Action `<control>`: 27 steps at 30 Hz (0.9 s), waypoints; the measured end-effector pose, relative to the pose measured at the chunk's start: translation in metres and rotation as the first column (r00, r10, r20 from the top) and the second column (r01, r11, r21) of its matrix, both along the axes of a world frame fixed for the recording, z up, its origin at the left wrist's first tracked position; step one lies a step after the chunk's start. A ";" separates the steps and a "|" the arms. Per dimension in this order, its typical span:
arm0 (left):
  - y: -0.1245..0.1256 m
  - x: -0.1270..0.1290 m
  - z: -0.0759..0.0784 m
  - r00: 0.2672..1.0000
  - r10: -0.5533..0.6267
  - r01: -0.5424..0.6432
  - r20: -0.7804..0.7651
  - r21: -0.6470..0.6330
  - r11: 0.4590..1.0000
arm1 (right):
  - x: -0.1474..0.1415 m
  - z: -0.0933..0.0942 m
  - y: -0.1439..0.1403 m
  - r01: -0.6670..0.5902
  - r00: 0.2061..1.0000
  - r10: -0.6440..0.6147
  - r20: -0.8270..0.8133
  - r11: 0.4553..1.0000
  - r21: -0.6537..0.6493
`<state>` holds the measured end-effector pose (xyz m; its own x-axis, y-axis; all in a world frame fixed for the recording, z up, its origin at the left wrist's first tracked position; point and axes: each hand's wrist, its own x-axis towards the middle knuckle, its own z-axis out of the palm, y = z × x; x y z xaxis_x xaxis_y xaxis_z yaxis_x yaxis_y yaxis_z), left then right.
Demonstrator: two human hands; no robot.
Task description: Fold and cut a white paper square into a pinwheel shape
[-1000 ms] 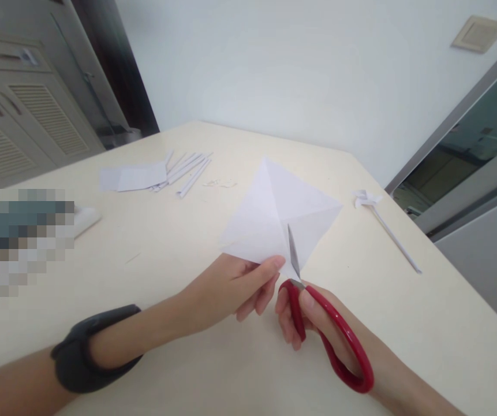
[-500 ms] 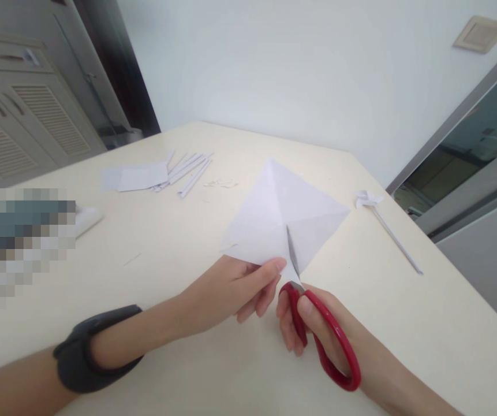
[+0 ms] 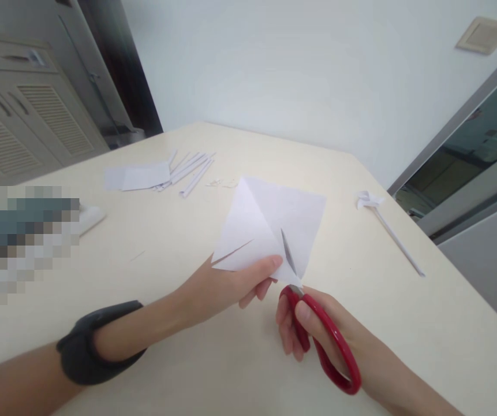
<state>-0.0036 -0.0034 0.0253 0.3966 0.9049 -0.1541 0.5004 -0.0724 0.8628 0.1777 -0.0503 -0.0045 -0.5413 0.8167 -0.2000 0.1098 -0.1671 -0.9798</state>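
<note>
A white square of paper (image 3: pixel 291 208) with diagonal creases is held above the table. My left hand (image 3: pixel 243 283) pinches its near edge, thumb on top and fingers underneath. One slit runs inward from the paper's left corner. My right hand (image 3: pixel 304 323) grips scissors (image 3: pixel 339 346) by their red handles. The blades sit at the near corner of the paper, one showing on top of the sheet and the other hidden beneath it. A dark band (image 3: pixel 96 341) is on my left wrist.
Flat paper pieces (image 3: pixel 144 176) and several rolled paper sticks (image 3: pixel 191 173) lie at the back left, beside small scraps (image 3: pixel 222 183). A paper pinwheel (image 3: pixel 369 200) on a stick rests at the right. A blurred-out object (image 3: pixel 18 237) is at the left edge of the table (image 3: pixel 165 370).
The paper has shifted left and turned, and its left slit now gapes wider. My left hand has tilted slightly with it. The scissors remain at the near corner.
</note>
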 end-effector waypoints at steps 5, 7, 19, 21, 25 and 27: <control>-0.002 0.002 0.001 1.000 0.031 -0.031 -0.002 -0.063 0.998 | 0.002 0.003 -0.003 -0.005 0.999 0.005 -0.038 1.000 0.003; -0.003 0.003 0.002 0.999 0.048 -0.048 -0.001 -0.065 0.997 | 0.002 0.003 -0.003 -0.009 0.999 0.010 -0.038 1.000 0.014; -0.006 0.005 0.004 0.997 0.080 -0.080 -0.010 -0.009 0.997 | 0.000 0.003 0.001 -0.018 1.000 0.019 -0.010 0.997 0.076; -0.007 0.005 0.003 0.996 0.083 -0.083 -0.027 -0.011 0.996 | 0.000 0.004 0.000 -0.019 1.000 0.019 0.005 0.997 0.075; -0.007 0.005 0.003 0.996 0.076 -0.077 -0.056 -0.014 0.997 | 0.000 0.007 -0.002 -0.015 0.996 0.009 0.084 0.998 0.061; -0.007 0.004 0.002 0.996 0.071 -0.072 -0.058 -0.010 0.997 | 0.000 0.007 -0.002 -0.012 0.996 0.007 0.090 0.999 0.046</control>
<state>0.0006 -0.0101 0.0276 0.3213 0.9286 -0.1857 0.5525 -0.0245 0.8332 0.1780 -0.0524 0.0023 -0.5306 0.8211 -0.2104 0.1993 -0.1204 -0.9725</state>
